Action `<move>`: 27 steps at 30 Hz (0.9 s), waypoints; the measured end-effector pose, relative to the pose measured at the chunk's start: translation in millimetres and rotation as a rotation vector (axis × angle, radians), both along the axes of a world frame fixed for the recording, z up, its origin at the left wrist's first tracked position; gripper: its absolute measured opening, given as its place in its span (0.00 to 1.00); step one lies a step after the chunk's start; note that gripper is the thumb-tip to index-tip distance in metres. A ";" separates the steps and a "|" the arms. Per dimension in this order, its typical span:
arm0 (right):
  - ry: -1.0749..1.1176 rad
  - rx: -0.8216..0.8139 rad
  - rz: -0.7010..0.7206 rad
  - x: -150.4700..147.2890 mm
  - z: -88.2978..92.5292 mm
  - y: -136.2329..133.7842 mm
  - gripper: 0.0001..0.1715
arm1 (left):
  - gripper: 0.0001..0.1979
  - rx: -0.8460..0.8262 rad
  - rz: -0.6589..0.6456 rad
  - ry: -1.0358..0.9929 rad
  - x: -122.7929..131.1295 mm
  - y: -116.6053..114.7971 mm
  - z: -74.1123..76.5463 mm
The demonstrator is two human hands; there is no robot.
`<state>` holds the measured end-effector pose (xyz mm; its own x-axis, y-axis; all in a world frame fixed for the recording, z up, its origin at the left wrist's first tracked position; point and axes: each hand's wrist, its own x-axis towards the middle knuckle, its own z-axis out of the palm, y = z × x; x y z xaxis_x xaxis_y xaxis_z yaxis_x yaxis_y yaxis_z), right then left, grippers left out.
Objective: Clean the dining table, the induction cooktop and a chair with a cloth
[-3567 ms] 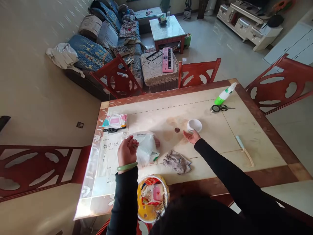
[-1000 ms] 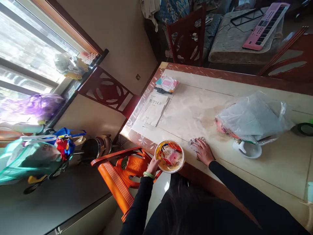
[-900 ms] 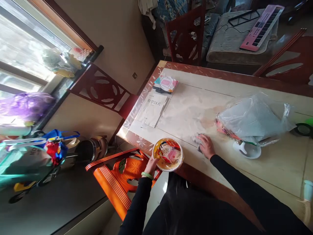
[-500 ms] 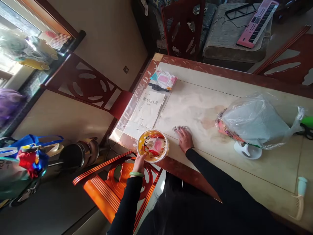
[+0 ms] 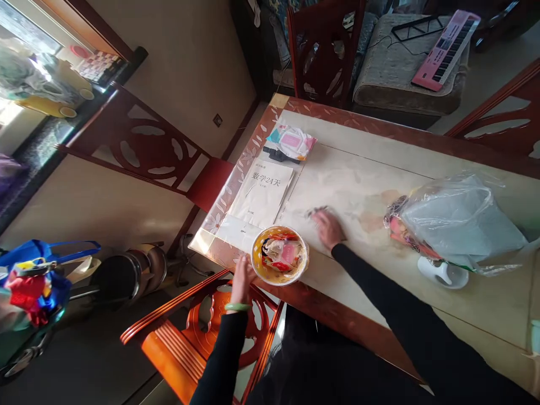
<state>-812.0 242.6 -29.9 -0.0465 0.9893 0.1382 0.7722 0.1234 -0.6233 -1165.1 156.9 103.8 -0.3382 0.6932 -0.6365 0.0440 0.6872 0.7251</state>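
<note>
Two hands: left hand (image 5: 241, 281) at one bowl (image 5: 279, 256), right hand (image 5: 328, 229) on one cloth (image 5: 316, 212).

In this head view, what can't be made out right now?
Head view:
- cloth: mostly under the right hand, blurred
- left hand: blurred, grip on bowl rim unclear
- bowl: contents too small to identify
- bag: contents veiled by glare
- pale item: cut off by right edge
</note>
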 end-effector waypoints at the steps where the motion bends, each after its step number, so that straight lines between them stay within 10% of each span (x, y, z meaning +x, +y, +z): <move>1: 0.011 0.001 0.086 -19.5 0.6 -15.7 0.38 | 0.40 0.072 -0.017 0.119 -10.7 18.7 1.0; 5: 0.039 0.046 0.138 -1.6 6.3 -16.9 0.37 | 0.33 0.252 -0.565 0.633 -23.8 126.0 -4.2; 7: 0.021 0.084 -0.048 58.9 11.6 19.9 0.36 | 0.31 0.151 -0.900 0.805 -12.5 178.0 -12.9; 10: 0.000 0.075 -0.528 153.7 15.2 91.3 0.36 | 0.35 0.082 -1.052 0.834 6.9 227.4 -31.6; 14: -0.009 0.011 -0.719 162.0 -0.4 152.8 0.37 | 0.40 -0.009 -1.127 0.884 14.6 247.3 -50.6; 21: 0.050 0.065 0.200 -9.0 0.4 58.5 0.37 | 0.41 -0.152 -1.180 0.931 16.5 256.3 -42.7; 24: 0.088 0.109 0.183 25.5 2.6 58.7 0.36 | 0.41 -0.153 -1.153 0.916 15.8 258.5 -41.0; 27: 0.068 0.184 -0.200 123.9 8.7 126.9 0.39 | 0.41 -0.117 -1.109 0.920 13.5 259.4 -46.0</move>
<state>-688.2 369.5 -21.2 0.1629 0.9359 0.3124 0.7499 0.0883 -0.6556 -1151.6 416.2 57.8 0.0161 0.8257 -0.5639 0.9951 0.0419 0.0898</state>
